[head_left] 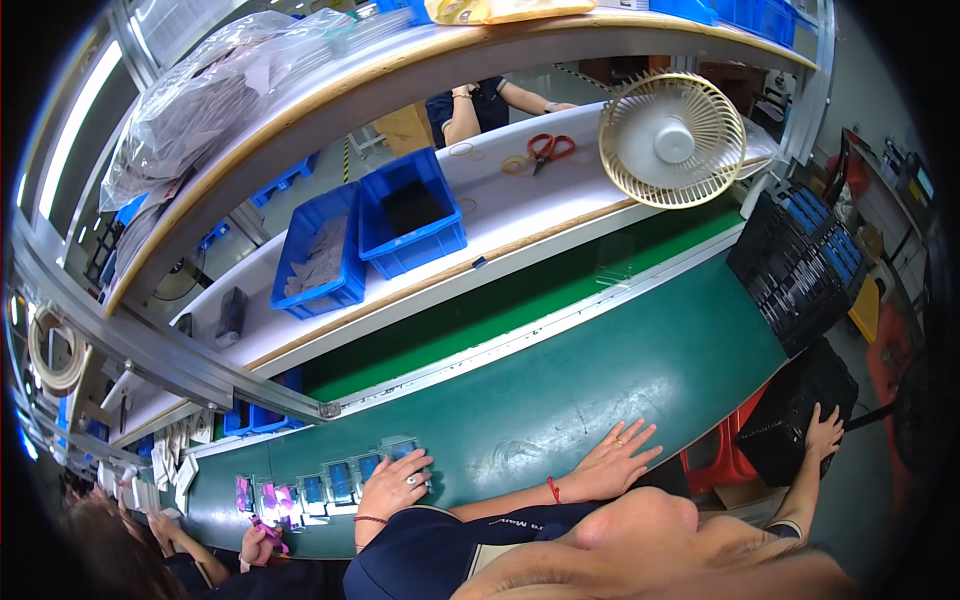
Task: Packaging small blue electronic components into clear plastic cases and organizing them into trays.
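Observation:
My left hand (612, 464) lies palm down on the green work surface (540, 400), fingers spread, with nothing in it. It wears a ring, and a red band circles the wrist. Out to the right, my right hand (823, 432) rests on the edge of a black plastic tray (795, 400), fingers stretched apart. The underside of that tray is hidden. To the left of my left arm, a co-worker's hand (395, 487) with a ring covers part of a row of small dark blue flat pieces (341, 482). Another co-worker's hand (258, 546) holds a bright pink piece.
A stack of black trays (790, 265) stands at the table's right end, near a red stool (735, 440). Beyond the green strip, a white shelf carries two blue bins (408, 250), red-handled scissors (545, 150) and a round fan (672, 140). Metal posts frame the bench.

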